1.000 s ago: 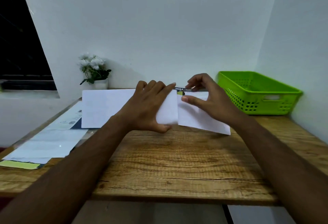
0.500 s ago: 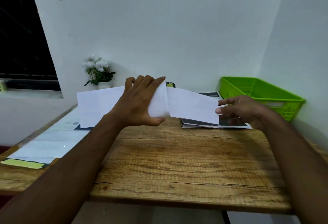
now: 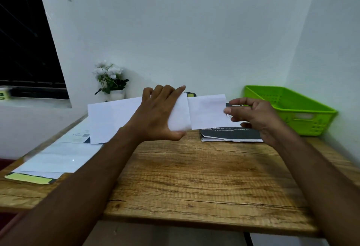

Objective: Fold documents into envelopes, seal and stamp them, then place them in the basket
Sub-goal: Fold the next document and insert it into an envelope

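left hand [image 3: 155,117] clamps the envelope [image 3: 113,121] mouth in its grip, the folded document [image 3: 206,111] protruding half-inserted just right of it toward the slack, empty right hand [image 3: 257,115]; sealing, stamping and the basket [image 3: 311,124] farther right pending.

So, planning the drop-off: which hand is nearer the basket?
Right. The right hand sits just left of the basket; the left hand grips the envelope farther left.

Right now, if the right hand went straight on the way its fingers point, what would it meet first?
The folded document sticking out of the envelope. The right hand points left at its free edge, possibly touching it; depth is unclear.
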Demonstrator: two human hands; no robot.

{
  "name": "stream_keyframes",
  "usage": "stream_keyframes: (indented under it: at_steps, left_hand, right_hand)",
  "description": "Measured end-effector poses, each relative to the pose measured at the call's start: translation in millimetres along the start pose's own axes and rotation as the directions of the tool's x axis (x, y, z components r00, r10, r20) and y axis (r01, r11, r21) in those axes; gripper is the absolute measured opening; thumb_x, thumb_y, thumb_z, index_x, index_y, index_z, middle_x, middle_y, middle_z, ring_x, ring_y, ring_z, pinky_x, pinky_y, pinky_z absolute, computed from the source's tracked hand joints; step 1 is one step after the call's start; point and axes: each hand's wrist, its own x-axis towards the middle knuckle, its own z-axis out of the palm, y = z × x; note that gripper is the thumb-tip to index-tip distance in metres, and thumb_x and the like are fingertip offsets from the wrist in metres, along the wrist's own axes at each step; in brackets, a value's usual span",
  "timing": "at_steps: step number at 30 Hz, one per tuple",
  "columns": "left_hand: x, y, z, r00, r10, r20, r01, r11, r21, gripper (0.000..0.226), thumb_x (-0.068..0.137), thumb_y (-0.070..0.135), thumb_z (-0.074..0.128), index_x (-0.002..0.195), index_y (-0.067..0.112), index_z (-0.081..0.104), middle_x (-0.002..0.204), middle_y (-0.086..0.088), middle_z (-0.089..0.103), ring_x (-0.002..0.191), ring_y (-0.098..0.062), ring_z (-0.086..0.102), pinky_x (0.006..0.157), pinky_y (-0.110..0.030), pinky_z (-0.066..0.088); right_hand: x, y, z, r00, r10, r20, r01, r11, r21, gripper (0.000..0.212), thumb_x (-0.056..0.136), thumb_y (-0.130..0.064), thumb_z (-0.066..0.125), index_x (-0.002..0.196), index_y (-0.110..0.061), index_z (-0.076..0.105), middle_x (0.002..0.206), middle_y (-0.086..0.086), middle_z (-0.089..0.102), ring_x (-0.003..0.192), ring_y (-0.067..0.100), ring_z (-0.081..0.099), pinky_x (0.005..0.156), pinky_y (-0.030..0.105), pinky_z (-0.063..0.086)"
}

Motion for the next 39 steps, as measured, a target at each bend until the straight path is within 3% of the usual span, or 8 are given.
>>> stream_keyframes:
  at_steps: [8,12,19,24,27,31,35,39]
  left_hand:
    - [1,10,1,1.000,-0.003,0.014,0.002,0.999,0.034,0.112,0.060,0.077,0.058,0.146,0.011,0.031,0.119,-0.004,0.047,0.106,-0.022,0.042,0.090,-0.040,0.026]
    - [2,16,3,1.000,0.007,0.031,-0.008,0.999,0.043,0.115,0.061,0.079,0.056,0.149,0.012,0.025,0.123,-0.004,0.045,0.109,-0.021,0.040,0.090,-0.040,0.025]
    - [4,27,4,0.999,0.026,0.039,-0.028,0.998,0.062,0.113,0.064,0.081,0.048,0.149,0.010,0.025,0.124,-0.006,0.046,0.109,-0.022,0.040,0.087,-0.040,0.025]
    - [4,28,7,1.000,-0.007,0.022,0.006,0.998,0.061,0.116,0.063,0.082,0.049,0.150,0.011,0.022,0.124,-0.005,0.047,0.109,-0.021,0.042,0.088,-0.040,0.025]
    - [5,27,7,0.999,-0.041,-0.012,0.041,0.999,0.015,0.117,0.062,0.080,0.053,0.151,0.012,0.019,0.126,-0.004,0.047,0.109,-0.021,0.043,0.090,-0.042,0.028]
    - [6,27,11,0.995,-0.091,-0.028,0.091,0.996,-0.014,0.116,0.063,0.076,0.055,0.151,0.011,0.018,0.130,-0.005,0.046,0.113,-0.022,0.043,0.091,-0.043,0.029]
    - [8,26,13,0.992,-0.119,-0.037,0.119,0.993,-0.016,0.113,0.066,0.075,0.058,0.151,0.014,0.017,0.134,-0.007,0.043,0.117,-0.024,0.042,0.093,-0.045,0.032]
    - [10,25,11,0.991,-0.127,-0.041,0.128,0.992,0.015,0.111,0.067,0.076,0.053,0.152,0.015,0.017,0.136,-0.008,0.041,0.121,-0.025,0.039,0.095,-0.046,0.030]
  right_hand:
    - [-12,0,21,0.999,-0.040,0.028,0.038,0.998,0.043,0.016,0.075,-0.013,0.081,0.080,-0.019,0.068,0.073,-0.006,0.075,0.052,0.003,0.061,0.055,0.020,0.041]
    - [-15,5,35,0.996,-0.093,0.003,0.093,0.993,0.074,0.018,0.071,-0.008,0.084,0.076,-0.015,0.069,0.075,0.003,0.076,0.062,0.002,0.064,0.051,0.013,0.045]
    - [-20,10,56,0.992,-0.128,0.013,0.126,0.988,0.085,0.013,0.075,-0.003,0.080,0.080,-0.007,0.069,0.056,-0.004,0.069,0.045,-0.002,0.055,0.042,0.011,0.037]
    - [-13,16,55,0.973,-0.200,-0.115,0.206,0.977,0.045,0.008,0.082,-0.023,0.077,0.084,-0.017,0.072,0.077,-0.006,0.073,0.066,0.000,0.062,0.063,0.019,0.046]
    - [-13,15,51,0.994,-0.091,-0.065,0.093,0.995,0.024,0.030,0.083,-0.043,0.072,0.104,-0.023,0.068,0.097,-0.003,0.069,0.079,-0.001,0.060,0.070,0.023,0.044]
    - [-21,12,54,0.987,-0.059,0.152,0.056,0.998,0.028,0.033,0.081,-0.018,0.078,0.110,-0.018,0.063,0.088,-0.001,0.073,0.070,0.013,0.071,0.061,0.025,0.055]
    - [-20,10,52,0.977,-0.181,0.116,0.177,0.983,0.043,0.049,0.081,-0.001,0.075,0.121,-0.023,0.058,0.093,0.007,0.075,0.064,0.026,0.074,0.059,0.031,0.060]
    - [-21,13,54,0.955,-0.285,0.087,0.281,0.958,0.055,0.041,0.084,-0.002,0.072,0.116,-0.026,0.066,0.097,0.002,0.075,0.064,0.021,0.074,0.054,0.026,0.057]
